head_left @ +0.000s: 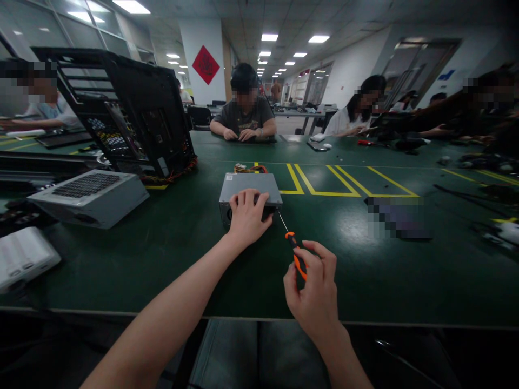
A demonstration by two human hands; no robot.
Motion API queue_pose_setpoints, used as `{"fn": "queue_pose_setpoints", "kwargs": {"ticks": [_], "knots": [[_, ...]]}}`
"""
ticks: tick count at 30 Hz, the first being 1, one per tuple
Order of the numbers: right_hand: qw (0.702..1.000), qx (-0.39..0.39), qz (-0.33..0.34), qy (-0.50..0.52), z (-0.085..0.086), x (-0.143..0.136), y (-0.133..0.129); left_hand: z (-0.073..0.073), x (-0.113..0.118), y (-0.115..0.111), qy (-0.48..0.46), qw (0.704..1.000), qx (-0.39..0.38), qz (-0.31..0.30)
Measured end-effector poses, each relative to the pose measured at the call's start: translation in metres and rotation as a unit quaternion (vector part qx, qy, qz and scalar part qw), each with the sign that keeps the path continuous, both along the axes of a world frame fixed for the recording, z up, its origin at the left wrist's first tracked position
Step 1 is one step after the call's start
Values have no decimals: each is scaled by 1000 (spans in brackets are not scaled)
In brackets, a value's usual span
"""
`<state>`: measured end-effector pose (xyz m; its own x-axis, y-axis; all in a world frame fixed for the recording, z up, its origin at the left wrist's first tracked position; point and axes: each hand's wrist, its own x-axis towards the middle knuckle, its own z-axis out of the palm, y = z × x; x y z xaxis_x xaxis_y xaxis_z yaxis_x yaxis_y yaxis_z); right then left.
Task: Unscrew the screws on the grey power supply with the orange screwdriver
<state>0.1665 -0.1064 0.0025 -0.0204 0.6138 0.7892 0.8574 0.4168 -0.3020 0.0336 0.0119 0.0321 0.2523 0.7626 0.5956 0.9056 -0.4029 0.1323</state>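
A long green tabletop (385,281) with yellow lines (334,194) stretches from left to right. Rectangular ceiling lights (270,37) shine above, and a white pillar (200,32) carries a red diamond-shaped decoration (206,65).

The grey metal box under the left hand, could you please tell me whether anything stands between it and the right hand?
Only the screwdriver, held in the right hand, tip at the near right corner of the grey metal box. The left hand lies left of that corner.
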Motion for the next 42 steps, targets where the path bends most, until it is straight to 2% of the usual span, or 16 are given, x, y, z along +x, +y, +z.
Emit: {"fn": "queue_pose_setpoints", "kwargs": {"ticks": [5, 9, 12, 14, 18, 26, 28, 34, 37, 42], "knots": [[999, 39, 37, 0, -3, 1, 2, -1, 0, 1, 4, 1000, 5, 2], [998, 55, -17, 2, -4, 5, 2, -1, -1, 1, 8, 1000, 7, 3], [998, 25, -63, 9, -3, 7, 0, -1, -1, 0, 11, 1000, 7, 0], [998, 5, -69, 10, -2, 6, -1, -1, -2, 0, 13, 1000, 9, 0], [999, -5, -32, 20, 1, 3, -2, -1, -2, 1, 13, 1000, 13, 0], [997, 52, 53, -27, -1, 1, 4, -2, -1, 1, 12, 1000, 22, 0], [997, 54, 49, -39, -3, 2, 5, -2, -1, 1, 12, 1000, 21, -1], [999, 31, -31, -3, -3, 5, 2, -2, -1, 2, 9, 1000, 20, -1], [999, 26, -20, -7, -1, 3, 2, -3, -1, 3, 10, 1000, 24, -3], [997, 65, 16, -31, -1, 2, 4, -3, -1, 3, 6, 1000, 21, -5]]}}
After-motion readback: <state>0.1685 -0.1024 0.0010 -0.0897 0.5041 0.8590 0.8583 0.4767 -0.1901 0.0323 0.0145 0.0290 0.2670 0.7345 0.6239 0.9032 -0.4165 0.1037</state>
